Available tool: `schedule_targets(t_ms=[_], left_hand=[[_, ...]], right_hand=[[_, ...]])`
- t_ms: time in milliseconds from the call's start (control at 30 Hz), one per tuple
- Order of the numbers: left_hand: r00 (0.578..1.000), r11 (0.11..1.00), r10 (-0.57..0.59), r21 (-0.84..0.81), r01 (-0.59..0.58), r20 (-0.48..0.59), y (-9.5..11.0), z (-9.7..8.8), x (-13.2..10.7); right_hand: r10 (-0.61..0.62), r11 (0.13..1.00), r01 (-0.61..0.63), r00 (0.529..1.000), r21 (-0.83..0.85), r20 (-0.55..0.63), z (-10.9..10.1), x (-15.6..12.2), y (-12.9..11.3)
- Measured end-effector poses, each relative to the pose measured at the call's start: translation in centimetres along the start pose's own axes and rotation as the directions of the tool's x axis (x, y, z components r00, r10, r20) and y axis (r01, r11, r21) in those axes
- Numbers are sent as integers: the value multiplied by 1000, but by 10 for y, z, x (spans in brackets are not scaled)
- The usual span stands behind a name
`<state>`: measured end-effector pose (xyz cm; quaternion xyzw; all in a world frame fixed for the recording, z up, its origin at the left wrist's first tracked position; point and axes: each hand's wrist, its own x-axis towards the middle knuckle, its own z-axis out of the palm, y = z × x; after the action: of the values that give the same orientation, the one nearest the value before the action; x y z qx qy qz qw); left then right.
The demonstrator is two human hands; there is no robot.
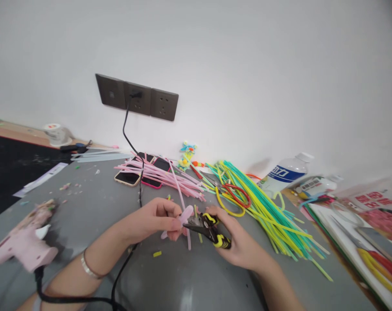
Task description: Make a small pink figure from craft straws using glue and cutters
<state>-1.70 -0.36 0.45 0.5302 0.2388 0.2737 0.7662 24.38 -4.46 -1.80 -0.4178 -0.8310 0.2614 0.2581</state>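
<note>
Nearest, a black cord (79, 299) runs along the bottom edge and is cut off there, as are both forearms; the left one wears a bracelet (87, 265). At the left edge lies a pink glue gun (27, 248), its nozzle end hard to make out under a clutter of bits.

Over the middle of the bench (170, 280), the left hand (155, 220) has thumb and fingers pinched together on a pale pink piece (187, 214), which hides some of the fingertips. The right hand (236, 235) is closed around the handles of the black and yellow pliers (211, 232), its lower fingers mostly out of sight. The pliers' tips meet the pink piece, though whether they bite on it I cannot tell. A short yellow bit (157, 254) lies below the left hand.

Beyond, a bundle of pink sticks (163, 175) partly covers phones (128, 178). To its right, scissors (233, 199) with red and yellow handles lie against yellow and green sticks (263, 207), and a bottle (286, 170) stands behind these. Farthest, a plug sits in the dark sockets (137, 98) on the wall (248, 65)
</note>
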Motion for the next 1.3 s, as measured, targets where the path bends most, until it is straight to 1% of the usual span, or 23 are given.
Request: schedule_targets(t_ms=[167, 300, 433, 567, 700, 800, 1133, 1200, 1300], left_hand=[[1000, 1000, -1, 23, 0, 25, 0, -2, -1], [1000, 1000, -16, 14, 16, 20, 2, -1, -1], [1000, 1000, -22, -17, 22, 6, 3, 1, 0], [1000, 998, -3, -55, 4, 19, 0, 0, 0], [999, 998, -4, -69, 6, 39, 1, 0, 0], [999, 997, -9, -71, 12, 45, 2, 1, 0], [1000, 991, 22, -129, -20, 11, 3, 3, 1], [1000, 991, 13, -134, -10, 25, 3, 3, 1], [997, 991, -9, -133, 19, 73, 2, 3, 0]], right_hand=[[-10, 1000, 10, 1000, -18, 9, 1, -1, -1], [-4, 1000, 4, 1000, -14, 25, 0, 0, -3], [1, 1000, 0, 1000, -19, 31, -1, 0, -2], [4, 1000, -4, 999, -25, 36, 0, -1, 0], [2, 1000, -1, 999, -3, 42, 1, 0, 0], [-22, 999, 21, 999, 30, 36, 1, 2, -1], [-27, 997, 26, 1000, 78, 9, 1, 4, -1], [-18, 997, 17, 1000, 74, 15, 2, 3, -1], [-11, 998, 8, 999, 70, 32, 2, 2, -3]])
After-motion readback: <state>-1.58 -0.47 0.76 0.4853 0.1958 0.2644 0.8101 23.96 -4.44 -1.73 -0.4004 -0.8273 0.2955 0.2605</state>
